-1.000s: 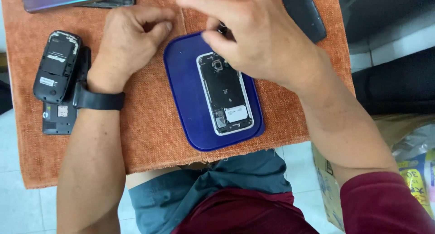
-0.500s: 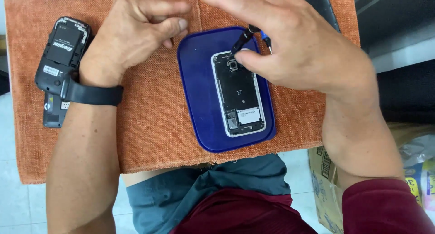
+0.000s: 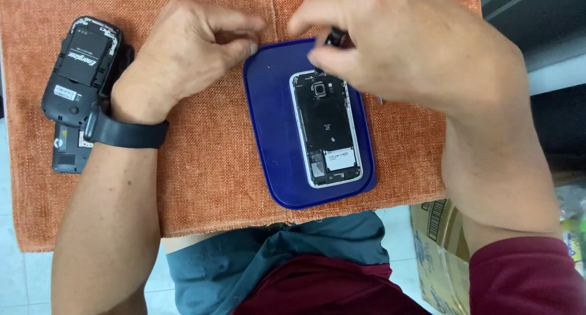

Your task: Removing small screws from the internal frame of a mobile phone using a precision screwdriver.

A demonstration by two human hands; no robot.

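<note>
An orange woven cloth [image 3: 207,187] covers the table; pale floor tiles [image 3: 18,278] show below, a cardboard box [image 3: 436,254] at right.

Opened phone on a blue tray

The phone [image 3: 326,129], back cover off, lies face down and lengthwise in the blue tray [image 3: 271,138], black insides and silver frame showing; a small dark tool [image 3: 334,37] sits pinched above its top edge.

Centre frame, an opened phone [image 3: 325,129] lies on a blue tray [image 3: 268,119]; the right hand [image 3: 409,46] pinches a dark tool [image 3: 334,36] above it, while the left hand [image 3: 183,52] rests upper left.
</note>
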